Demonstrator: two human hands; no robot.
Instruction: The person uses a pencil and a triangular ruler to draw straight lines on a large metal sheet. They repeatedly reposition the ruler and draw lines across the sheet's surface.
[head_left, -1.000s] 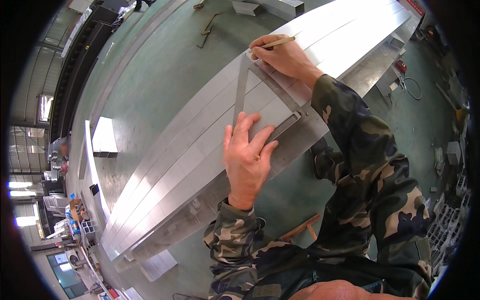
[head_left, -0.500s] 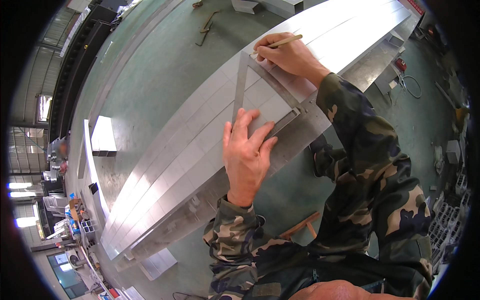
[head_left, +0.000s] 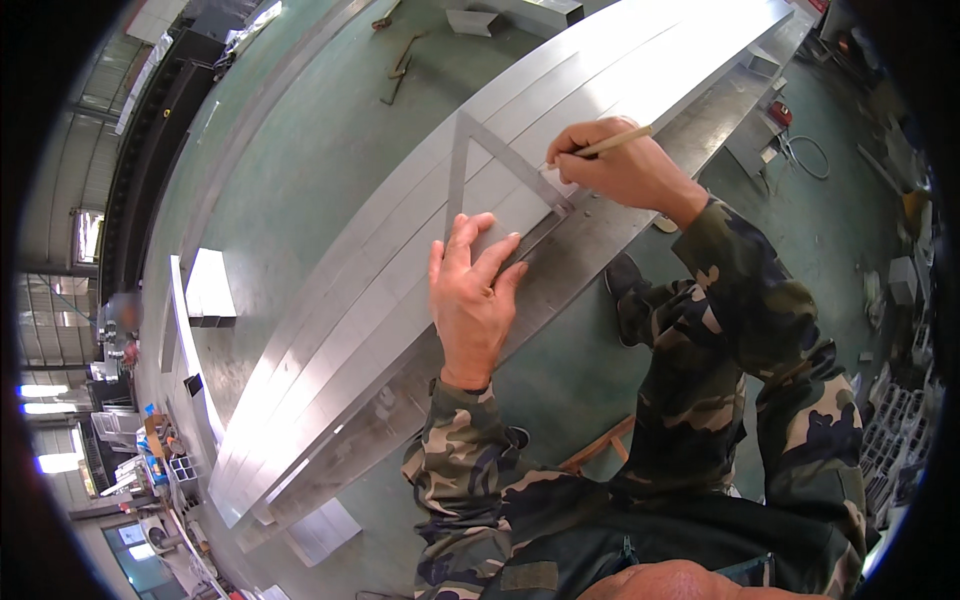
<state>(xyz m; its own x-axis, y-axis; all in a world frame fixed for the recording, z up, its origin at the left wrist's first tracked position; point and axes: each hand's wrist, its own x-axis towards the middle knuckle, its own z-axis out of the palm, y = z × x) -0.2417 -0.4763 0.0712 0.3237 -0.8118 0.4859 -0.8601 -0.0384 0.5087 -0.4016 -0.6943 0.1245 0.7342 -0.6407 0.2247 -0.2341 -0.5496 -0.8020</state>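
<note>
A metal triangle square [head_left: 510, 159] lies across long, silvery metal strips [head_left: 340, 285] set side by side. My left hand [head_left: 472, 325] rests on the square's near side, its fingers spread over the frame and the strip. My right hand [head_left: 640, 175] is closed around a slim, light-coloured pencil [head_left: 618, 141]. The pencil's tip end is beside the square's right-hand edge, close to its near right corner; whether it touches the metal cannot be made out. Under the strips runs a duller grey metal work surface [head_left: 590, 240], which shows along their near side.
On the green floor at the far side lie clamps [head_left: 400, 75] and metal box sections [head_left: 535, 12]. A white box-shaped piece [head_left: 210, 285] stands at left. A wooden stool [head_left: 600, 447] is close to my legs. Metal parts [head_left: 890, 435] are piled at right.
My right hand has moved with the pencil toward me along the square's edge, from its far corner to near its right corner. My left hand stays on the square. The view has shifted slightly.
</note>
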